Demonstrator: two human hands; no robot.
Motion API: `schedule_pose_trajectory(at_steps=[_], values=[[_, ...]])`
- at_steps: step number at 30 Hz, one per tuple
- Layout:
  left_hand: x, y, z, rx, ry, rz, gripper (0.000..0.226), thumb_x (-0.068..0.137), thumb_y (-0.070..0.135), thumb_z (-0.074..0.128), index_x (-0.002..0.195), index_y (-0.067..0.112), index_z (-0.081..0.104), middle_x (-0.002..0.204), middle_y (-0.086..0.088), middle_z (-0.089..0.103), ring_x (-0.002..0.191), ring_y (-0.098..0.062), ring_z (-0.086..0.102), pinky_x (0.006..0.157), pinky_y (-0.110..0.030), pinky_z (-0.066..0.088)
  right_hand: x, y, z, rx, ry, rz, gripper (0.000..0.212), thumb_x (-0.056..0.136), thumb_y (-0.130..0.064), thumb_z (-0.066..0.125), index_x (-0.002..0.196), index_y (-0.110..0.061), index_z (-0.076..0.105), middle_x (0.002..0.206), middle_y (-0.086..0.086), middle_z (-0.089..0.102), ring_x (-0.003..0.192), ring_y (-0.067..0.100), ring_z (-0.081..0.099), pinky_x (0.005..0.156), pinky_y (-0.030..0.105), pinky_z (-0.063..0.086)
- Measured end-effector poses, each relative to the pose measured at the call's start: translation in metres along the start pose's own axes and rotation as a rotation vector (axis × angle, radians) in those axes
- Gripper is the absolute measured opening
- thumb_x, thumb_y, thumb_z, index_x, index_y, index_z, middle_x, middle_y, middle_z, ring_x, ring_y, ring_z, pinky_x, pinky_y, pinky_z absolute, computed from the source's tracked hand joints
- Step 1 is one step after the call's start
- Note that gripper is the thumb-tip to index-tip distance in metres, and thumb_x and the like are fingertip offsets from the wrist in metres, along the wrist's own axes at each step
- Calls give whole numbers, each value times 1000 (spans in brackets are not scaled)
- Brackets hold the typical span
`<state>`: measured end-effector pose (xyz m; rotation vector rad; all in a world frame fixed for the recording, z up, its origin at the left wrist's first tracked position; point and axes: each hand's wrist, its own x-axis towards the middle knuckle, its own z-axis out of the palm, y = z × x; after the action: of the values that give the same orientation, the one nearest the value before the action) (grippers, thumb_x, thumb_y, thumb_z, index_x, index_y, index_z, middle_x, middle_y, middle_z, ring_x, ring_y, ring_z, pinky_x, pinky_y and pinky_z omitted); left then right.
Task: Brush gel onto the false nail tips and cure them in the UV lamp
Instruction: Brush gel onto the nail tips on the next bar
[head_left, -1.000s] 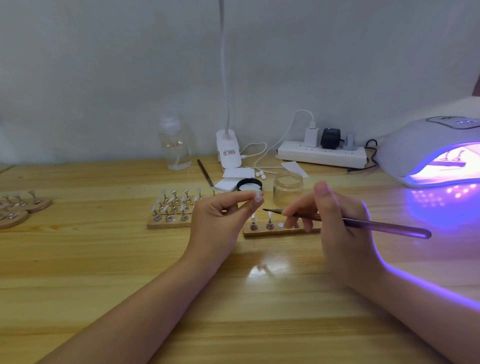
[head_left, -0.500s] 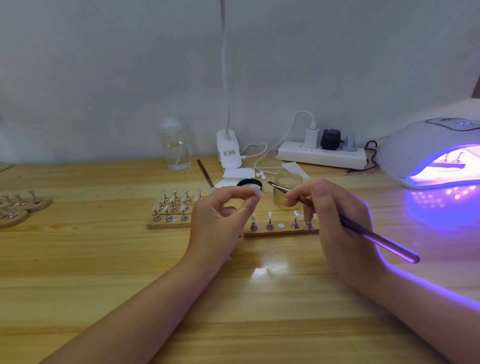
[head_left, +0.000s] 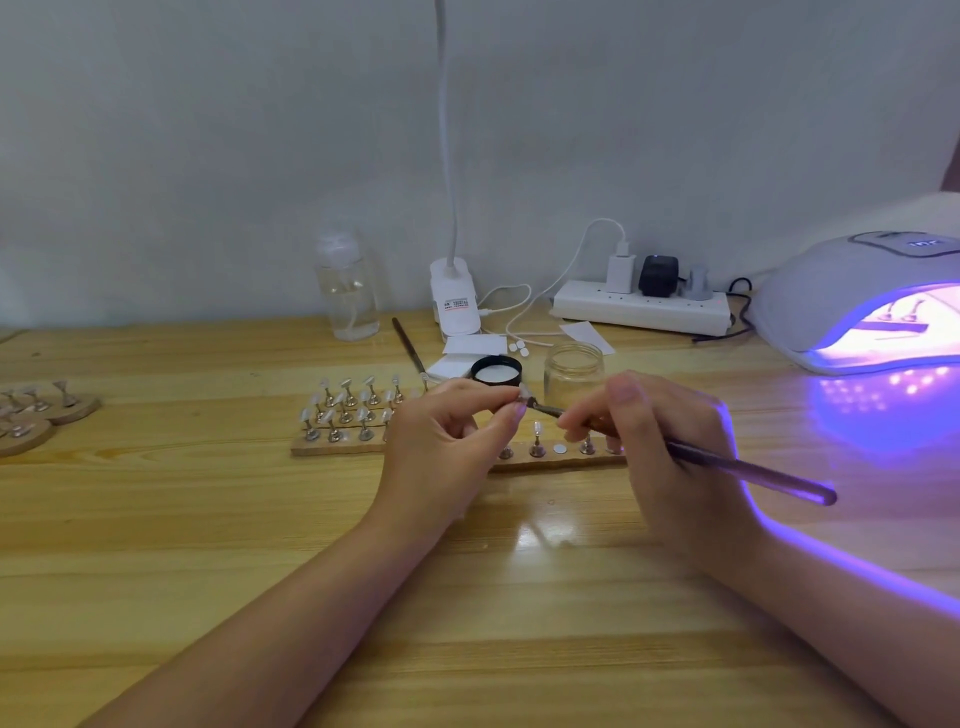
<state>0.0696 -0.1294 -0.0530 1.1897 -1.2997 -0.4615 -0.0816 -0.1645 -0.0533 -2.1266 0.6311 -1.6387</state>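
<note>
Metal-handled brush (head_left: 691, 453), pinched in the right hand (head_left: 660, 447), slants up-left so its bristles meet the nail tip (head_left: 521, 396) pinched by the left hand (head_left: 447, 441) above the bench (head_left: 208, 519) centre.

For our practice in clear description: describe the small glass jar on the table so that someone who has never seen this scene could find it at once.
Start at the glowing purple UV lamp at the table's right edge and move left to the white power strip by the wall. Just in front of it stands the glass jar, behind the right hand. It is clear and lidless, unlike the black-rimmed pot beside it, which holds something white.
</note>
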Motion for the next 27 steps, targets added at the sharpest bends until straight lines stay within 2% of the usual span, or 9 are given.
schedule_pose_trajectory(at_steps=[2,4,7,10,16,22,27], values=[[0,0,0,5,5,2,25,76,5,70,75,30,70,71,16,65,44,0,41,50,-8,36,-1,0,-1,56,24,28,44,92,-31,31,64,-21,63,57,-9,60,55,3,58,57,19,44],[0,0,0,8,5,6,26,75,6,70,75,32,70,70,18,65,44,0,42,49,-8,36,0,-1,-2,83,38,23,42,93,-30,30,66,-24,62,58,-9,60,55,2,58,56,17,43],[0,0,0,24,-1,17,27,75,6,71,75,33,69,68,21,65,44,0,42,49,-8,35,3,-3,0,19,22,-37,40,93,-23,31,75,-16,65,67,-10,61,63,-8,56,61,7,39],[0,0,0,29,-8,26,25,76,6,70,76,32,70,69,16,65,44,0,43,49,-8,35,2,-2,1,-50,-16,-49,43,93,-25,33,77,-9,69,72,-9,63,67,-12,54,64,6,38],[0,0,1,13,-5,8,25,76,6,70,76,31,70,67,20,64,42,0,41,48,-7,34,-1,0,-2,54,36,44,46,92,-34,29,64,-22,63,56,-8,60,55,3,58,57,19,43],[0,0,0,46,-11,38,26,76,7,70,75,33,69,68,17,65,45,0,42,49,-8,34,2,-1,2,11,7,-4,43,93,-25,31,77,-10,68,70,-4,64,64,-8,56,61,7,38],[1,0,0,44,-20,36,25,76,8,70,77,33,70,68,19,65,48,-1,40,47,-10,32,0,2,0,72,26,85,46,91,-37,31,64,-23,64,54,-11,59,51,-2,56,55,7,36]])
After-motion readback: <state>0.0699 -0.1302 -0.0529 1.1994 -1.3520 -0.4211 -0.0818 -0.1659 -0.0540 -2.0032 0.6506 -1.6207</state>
